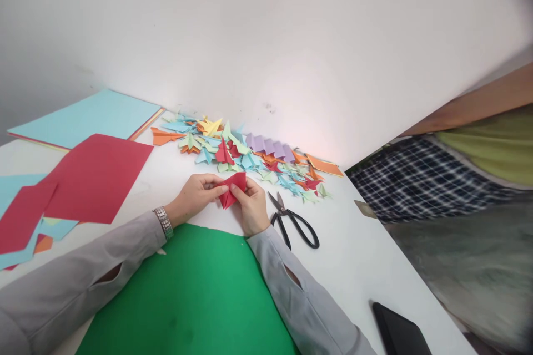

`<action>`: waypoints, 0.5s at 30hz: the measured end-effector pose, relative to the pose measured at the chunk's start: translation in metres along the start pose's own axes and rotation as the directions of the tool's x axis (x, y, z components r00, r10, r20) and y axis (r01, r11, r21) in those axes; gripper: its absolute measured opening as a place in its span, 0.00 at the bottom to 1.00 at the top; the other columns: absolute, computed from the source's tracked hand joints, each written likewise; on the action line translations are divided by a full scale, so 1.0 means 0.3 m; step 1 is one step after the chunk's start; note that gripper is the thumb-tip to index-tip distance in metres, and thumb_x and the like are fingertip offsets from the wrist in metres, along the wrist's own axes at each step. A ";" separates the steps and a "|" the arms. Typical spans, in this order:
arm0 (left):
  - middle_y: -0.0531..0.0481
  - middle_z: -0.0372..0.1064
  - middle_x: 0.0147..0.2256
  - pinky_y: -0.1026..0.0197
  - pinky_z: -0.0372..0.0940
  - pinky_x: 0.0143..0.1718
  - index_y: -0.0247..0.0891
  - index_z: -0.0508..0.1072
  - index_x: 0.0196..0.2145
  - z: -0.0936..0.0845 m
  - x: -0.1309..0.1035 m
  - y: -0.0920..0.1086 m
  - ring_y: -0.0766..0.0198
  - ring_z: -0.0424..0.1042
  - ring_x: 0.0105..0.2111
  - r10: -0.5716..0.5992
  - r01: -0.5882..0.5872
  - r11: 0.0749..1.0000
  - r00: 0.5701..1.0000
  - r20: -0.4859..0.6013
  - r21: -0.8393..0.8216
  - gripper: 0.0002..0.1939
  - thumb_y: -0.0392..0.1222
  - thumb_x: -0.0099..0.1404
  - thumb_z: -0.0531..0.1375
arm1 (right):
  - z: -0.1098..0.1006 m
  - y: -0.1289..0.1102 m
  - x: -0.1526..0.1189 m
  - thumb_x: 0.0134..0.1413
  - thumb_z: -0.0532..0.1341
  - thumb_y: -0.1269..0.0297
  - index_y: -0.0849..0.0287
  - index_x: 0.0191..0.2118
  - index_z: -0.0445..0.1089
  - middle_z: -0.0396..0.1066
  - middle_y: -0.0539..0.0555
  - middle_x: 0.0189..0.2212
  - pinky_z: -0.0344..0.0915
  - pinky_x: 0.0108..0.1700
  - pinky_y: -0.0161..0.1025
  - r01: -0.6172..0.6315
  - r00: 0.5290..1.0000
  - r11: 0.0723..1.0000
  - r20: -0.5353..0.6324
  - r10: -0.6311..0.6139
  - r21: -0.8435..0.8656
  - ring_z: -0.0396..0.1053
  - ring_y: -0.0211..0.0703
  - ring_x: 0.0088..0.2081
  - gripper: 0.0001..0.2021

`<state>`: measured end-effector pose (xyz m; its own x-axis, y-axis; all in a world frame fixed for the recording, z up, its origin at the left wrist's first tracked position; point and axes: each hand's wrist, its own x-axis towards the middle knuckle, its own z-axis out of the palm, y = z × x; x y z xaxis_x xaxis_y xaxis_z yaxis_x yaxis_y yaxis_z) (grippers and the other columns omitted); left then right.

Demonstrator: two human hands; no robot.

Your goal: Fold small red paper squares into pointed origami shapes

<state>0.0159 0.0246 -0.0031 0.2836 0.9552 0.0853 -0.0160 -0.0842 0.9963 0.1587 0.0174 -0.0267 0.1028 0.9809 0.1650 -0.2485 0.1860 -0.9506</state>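
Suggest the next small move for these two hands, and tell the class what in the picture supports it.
Pressing a fold of the red paper flat with the thumb of the right hand seems best: that thumb lies on the paper, the left hand pinches its other side, a crease shows near its lower tip, and the scissors lie unheld on the table.
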 end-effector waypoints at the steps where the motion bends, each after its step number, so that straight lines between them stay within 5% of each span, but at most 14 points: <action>1: 0.48 0.73 0.24 0.64 0.63 0.25 0.31 0.75 0.29 0.000 0.001 -0.002 0.67 0.68 0.22 0.003 -0.003 1.000 1.000 -0.001 -0.003 0.11 0.44 0.52 0.64 | 0.000 0.000 0.000 0.40 0.68 0.64 0.58 0.28 0.73 0.72 0.48 0.25 0.64 0.35 0.38 0.005 1.000 1.000 0.006 -0.005 -0.003 0.67 0.39 0.28 0.07; 15: 0.51 0.71 0.19 0.66 0.64 0.23 0.31 0.75 0.26 -0.002 0.002 0.002 0.68 0.68 0.19 -0.020 0.019 1.000 0.997 -0.069 -0.024 0.08 0.39 0.48 0.65 | 0.007 -0.022 -0.010 0.37 0.69 0.67 0.57 0.28 0.73 0.72 0.48 0.25 0.65 0.34 0.38 -0.009 0.999 0.998 0.033 0.011 -0.058 0.68 0.39 0.28 0.07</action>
<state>0.0155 0.0254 -0.0024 0.2169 0.9740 0.0655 -0.0335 -0.0597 0.9977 0.1578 0.0133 -0.0204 0.0678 0.9843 0.1628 -0.1928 0.1731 -0.9659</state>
